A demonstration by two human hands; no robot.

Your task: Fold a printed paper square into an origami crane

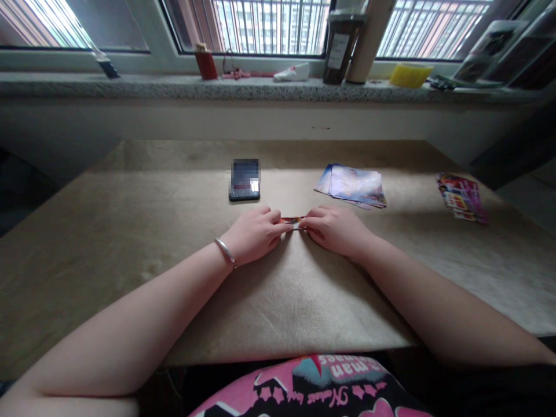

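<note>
Between my two hands, over the middle of the table, is a narrow strip of colourful printed paper [293, 220], seen almost edge-on. It looks folded, but most of it is hidden by my fingers. My left hand [256, 231] pinches its left end, and a silver bracelet [225, 251] circles that wrist. At the right end, my right hand [336, 229] grips it with bent fingers. Just beyond my right hand lies a loose stack of bluish-purple printed sheets [357, 184]. A dark phone [244, 180] rests on the table past my left hand.
On the right of the tan-covered table [130, 231] lie several red and purple printed packets [463, 197]. Along the stone windowsill [156, 88] stand a red container [205, 63], a dark lidded jar [342, 49] and a yellow roll [410, 75]. The table's near edge borders my body.
</note>
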